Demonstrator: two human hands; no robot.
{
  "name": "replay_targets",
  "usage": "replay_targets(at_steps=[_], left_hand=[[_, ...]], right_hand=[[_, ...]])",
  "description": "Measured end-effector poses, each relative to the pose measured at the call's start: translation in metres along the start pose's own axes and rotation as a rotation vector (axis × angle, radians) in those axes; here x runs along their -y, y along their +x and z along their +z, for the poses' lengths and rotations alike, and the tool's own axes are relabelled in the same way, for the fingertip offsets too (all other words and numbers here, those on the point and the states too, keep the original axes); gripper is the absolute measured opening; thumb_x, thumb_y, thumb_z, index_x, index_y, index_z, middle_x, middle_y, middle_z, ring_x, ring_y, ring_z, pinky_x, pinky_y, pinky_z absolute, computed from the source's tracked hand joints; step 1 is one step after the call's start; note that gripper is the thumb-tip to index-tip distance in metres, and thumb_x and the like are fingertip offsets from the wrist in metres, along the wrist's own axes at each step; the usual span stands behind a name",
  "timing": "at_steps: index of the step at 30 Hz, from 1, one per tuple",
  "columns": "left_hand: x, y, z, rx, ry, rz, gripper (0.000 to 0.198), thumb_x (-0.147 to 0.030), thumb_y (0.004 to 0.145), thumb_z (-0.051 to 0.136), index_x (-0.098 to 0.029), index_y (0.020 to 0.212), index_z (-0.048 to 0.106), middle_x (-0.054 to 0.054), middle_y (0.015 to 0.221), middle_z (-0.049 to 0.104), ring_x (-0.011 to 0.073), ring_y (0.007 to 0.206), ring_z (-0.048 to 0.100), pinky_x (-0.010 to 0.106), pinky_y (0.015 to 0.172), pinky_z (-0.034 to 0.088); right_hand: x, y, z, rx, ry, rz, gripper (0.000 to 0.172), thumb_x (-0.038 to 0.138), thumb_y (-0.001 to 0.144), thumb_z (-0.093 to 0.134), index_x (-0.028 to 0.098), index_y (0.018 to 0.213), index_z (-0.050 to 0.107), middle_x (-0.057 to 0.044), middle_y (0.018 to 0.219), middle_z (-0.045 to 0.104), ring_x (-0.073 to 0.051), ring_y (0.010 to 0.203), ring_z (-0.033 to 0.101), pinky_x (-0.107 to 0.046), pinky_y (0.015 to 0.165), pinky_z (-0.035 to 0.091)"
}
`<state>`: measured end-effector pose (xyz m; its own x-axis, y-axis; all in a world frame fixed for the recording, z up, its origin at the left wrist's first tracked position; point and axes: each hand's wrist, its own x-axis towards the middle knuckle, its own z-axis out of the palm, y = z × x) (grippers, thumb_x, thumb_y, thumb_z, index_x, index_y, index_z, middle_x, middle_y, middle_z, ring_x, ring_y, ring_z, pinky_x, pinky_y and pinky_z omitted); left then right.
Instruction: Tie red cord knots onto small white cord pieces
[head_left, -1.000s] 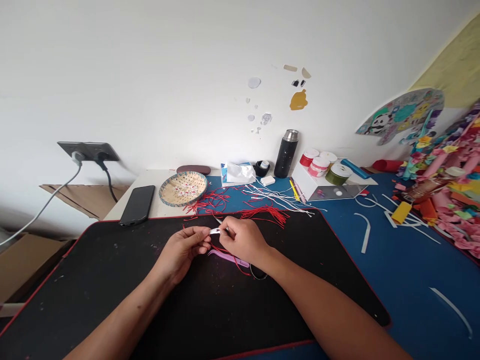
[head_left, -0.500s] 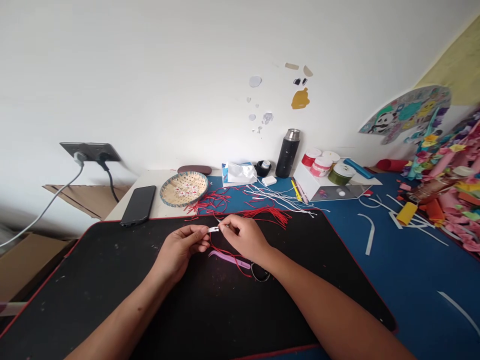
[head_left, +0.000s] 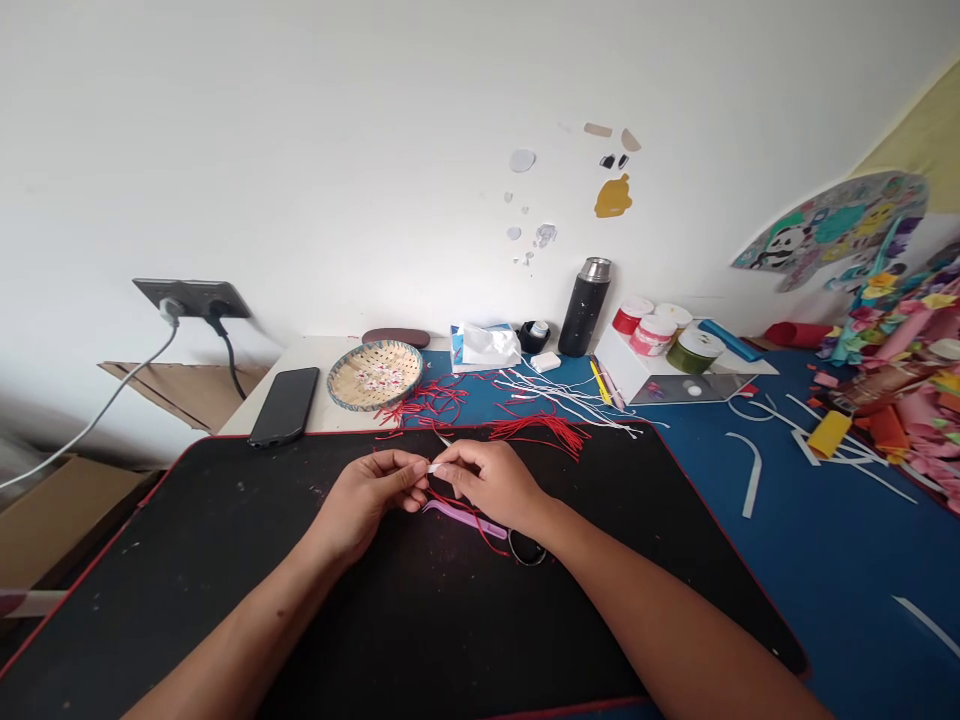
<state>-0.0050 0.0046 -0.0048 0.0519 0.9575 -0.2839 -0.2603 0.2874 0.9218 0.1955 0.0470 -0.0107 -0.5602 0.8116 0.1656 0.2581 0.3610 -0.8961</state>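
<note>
Above the black mat (head_left: 390, 640), my left hand (head_left: 375, 495) and my right hand (head_left: 491, 480) meet, fingertips close together. Between them shows a small white strip (head_left: 433, 468), pinched by the left thumb and finger at one end and by the right fingertips at the other. Most of the strip is hidden by the fingers. Just below the hands lie purple tweezers (head_left: 472, 520) and a loose red cord (head_left: 491, 542) crossing them. A dark ring (head_left: 528, 549), which looks like a scissors handle, rests by my right wrist.
Behind the mat are a woven basket (head_left: 341, 385), red cords (head_left: 540, 430), white cords (head_left: 570, 400), a tissue box (head_left: 457, 352) and a black flask (head_left: 583, 315). A phone (head_left: 285, 405) lies left. Spools (head_left: 696, 350) sit on a white box (head_left: 622, 360); paper strips (head_left: 754, 475) lie right.
My right fingers have closed over the strip's right end, so less of it shows. The whole view has shifted slightly, moving the scene to the right.
</note>
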Motion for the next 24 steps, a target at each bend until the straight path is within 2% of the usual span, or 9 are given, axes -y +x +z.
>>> replay_targets(at_steps=[6,13,17,24], left_hand=[[0.0009,0.0022,-0.0047,0.027,0.028,-0.012,0.034,-0.039,0.064,0.097,-0.013,0.077,0.081,0.004,0.067,0.074,0.0115,0.055,0.065,0.019,0.052,0.052],[0.0003,0.0009,-0.0041,-0.024,0.121,0.127,0.032,-0.043,0.071,0.093,-0.016,0.081,0.080,0.004,0.073,0.075,0.0140,0.060,0.067,0.023,0.056,0.054],[-0.0010,0.0005,-0.0044,-0.026,0.128,0.140,0.032,-0.044,0.071,0.092,-0.016,0.081,0.080,0.004,0.071,0.075,0.0150,0.060,0.067,0.024,0.056,0.054],[-0.0013,0.0003,-0.0064,-0.003,0.122,0.107,0.029,-0.041,0.073,0.092,-0.016,0.082,0.080,0.004,0.070,0.075,0.0137,0.059,0.066,0.022,0.055,0.053]], right_hand=[[0.0003,0.0002,-0.0014,0.044,0.058,0.039,0.016,0.031,0.099,0.064,0.021,0.097,0.076,0.003,0.065,0.065,-0.012,0.057,0.059,-0.023,0.059,0.042],[-0.0029,0.0001,-0.0003,0.054,0.186,0.123,0.028,0.043,0.101,0.060,0.019,0.105,0.073,0.002,0.066,0.064,-0.010,0.049,0.054,-0.021,0.050,0.040],[-0.0035,0.0013,-0.0018,0.055,0.274,0.166,0.027,0.042,0.102,0.057,0.018,0.096,0.068,0.002,0.066,0.063,-0.008,0.046,0.053,-0.019,0.046,0.038],[-0.0024,0.0019,-0.0027,0.051,0.257,0.178,0.025,0.038,0.102,0.056,0.018,0.087,0.064,0.004,0.064,0.062,-0.007,0.045,0.052,-0.018,0.045,0.037]])
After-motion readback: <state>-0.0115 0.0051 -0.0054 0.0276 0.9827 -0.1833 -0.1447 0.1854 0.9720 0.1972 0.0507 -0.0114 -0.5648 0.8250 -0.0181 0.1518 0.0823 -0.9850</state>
